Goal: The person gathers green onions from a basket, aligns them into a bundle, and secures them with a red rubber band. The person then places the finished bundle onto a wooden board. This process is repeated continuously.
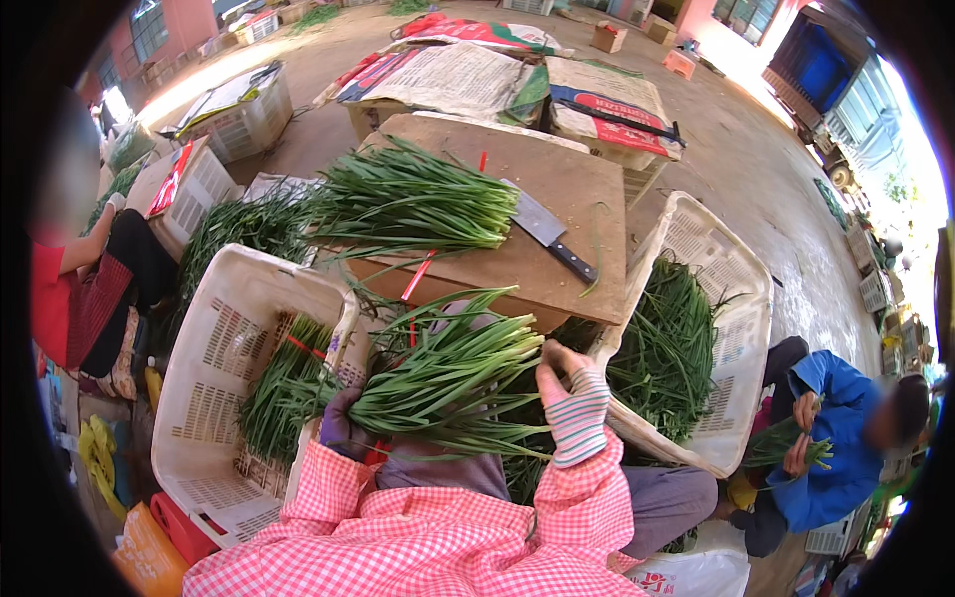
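My left hand [345, 424], in a purple glove, grips the leafy side of a bunch of garlic chives [448, 373] over my lap. At the pale stem ends is my right hand [565, 373], in a striped fingerless glove, its fingertips bent together; whether they pinch a stem cannot be told. On the brown board [485, 276] ahead lies a larger pile of chives [418, 198], with a red strap [418, 274] running under it. A cleaver [548, 230] with a black handle rests right of that pile, its blade touching the stem ends.
A white plastic crate [216, 358] at left holds a tied chive bunch [287, 388]. Another crate [746, 298] at right holds loose greens [664, 351]. Covered crates [455, 82] stand beyond the board. A person in blue [843, 440] sits at right, a person in red [56, 298] at left.
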